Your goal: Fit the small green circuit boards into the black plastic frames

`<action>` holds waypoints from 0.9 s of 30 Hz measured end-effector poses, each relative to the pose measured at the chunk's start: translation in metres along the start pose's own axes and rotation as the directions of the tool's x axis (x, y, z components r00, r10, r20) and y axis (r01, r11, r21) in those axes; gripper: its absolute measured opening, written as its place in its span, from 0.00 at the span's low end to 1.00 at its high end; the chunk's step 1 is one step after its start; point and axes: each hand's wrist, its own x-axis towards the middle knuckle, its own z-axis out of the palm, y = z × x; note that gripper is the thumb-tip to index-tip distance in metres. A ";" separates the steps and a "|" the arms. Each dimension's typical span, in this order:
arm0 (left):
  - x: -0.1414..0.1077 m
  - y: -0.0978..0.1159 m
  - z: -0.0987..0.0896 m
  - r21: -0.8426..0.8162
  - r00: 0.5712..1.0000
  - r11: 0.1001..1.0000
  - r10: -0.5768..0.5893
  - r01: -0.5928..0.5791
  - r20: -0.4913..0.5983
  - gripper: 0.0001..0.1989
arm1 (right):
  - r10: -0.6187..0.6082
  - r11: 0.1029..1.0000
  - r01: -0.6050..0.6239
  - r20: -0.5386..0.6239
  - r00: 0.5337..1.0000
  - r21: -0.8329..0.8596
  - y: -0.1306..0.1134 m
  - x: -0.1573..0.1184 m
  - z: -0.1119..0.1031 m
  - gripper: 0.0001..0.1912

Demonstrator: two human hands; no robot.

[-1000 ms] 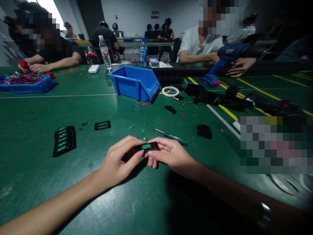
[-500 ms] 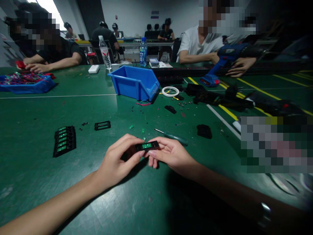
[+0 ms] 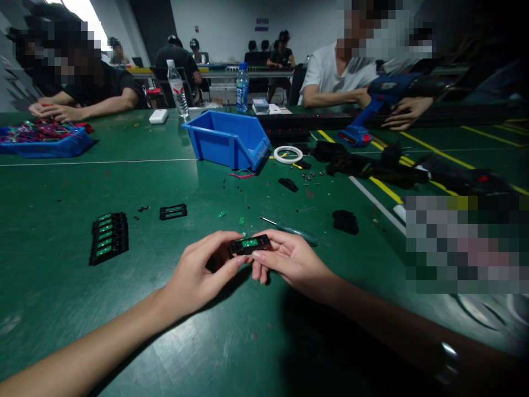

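Note:
Between my two hands is a small black plastic housing with a green circuit board in it (image 3: 249, 243), held a little above the table. The fingers and thumb of my left hand (image 3: 209, 262) pinch its left end. My right hand (image 3: 289, 256) grips its right end, thumb in front and fingers curled behind and below. Just beyond the hands lie small green circuit boards (image 3: 242, 221) and a screwdriver (image 3: 295, 232), its handle partly behind my right hand. To the left sits a row of black housings with green boards (image 3: 109, 238), near an empty black frame (image 3: 173, 212).
Farther back stand a blue bin (image 3: 225, 140), a white ring (image 3: 288, 155) and loose screws (image 3: 309, 177). Black parts (image 3: 345, 221) lie to the right. Across the table, one person works by a tray of wires (image 3: 45, 140); another is behind a blue power drill (image 3: 380, 96).
The black housing has shifted very slightly right and tilted a little in my fingers. At the far left, the co-worker's hands have lowered toward the table.

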 end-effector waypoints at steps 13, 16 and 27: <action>0.000 0.002 -0.001 0.018 1.000 1.000 0.014 -0.014 -0.008 0.12 | -0.012 1.000 0.012 -0.042 0.999 -0.006 -0.001 0.000 0.004 0.13; 0.000 0.001 0.000 0.014 1.000 1.000 0.015 -0.015 -0.007 0.12 | -0.019 1.000 0.020 -0.055 0.998 0.016 0.000 0.000 0.005 0.14; 0.000 0.003 -0.001 0.025 1.000 1.000 0.017 -0.017 -0.001 0.11 | -0.014 1.000 0.015 -0.079 0.997 0.005 -0.001 0.000 0.006 0.15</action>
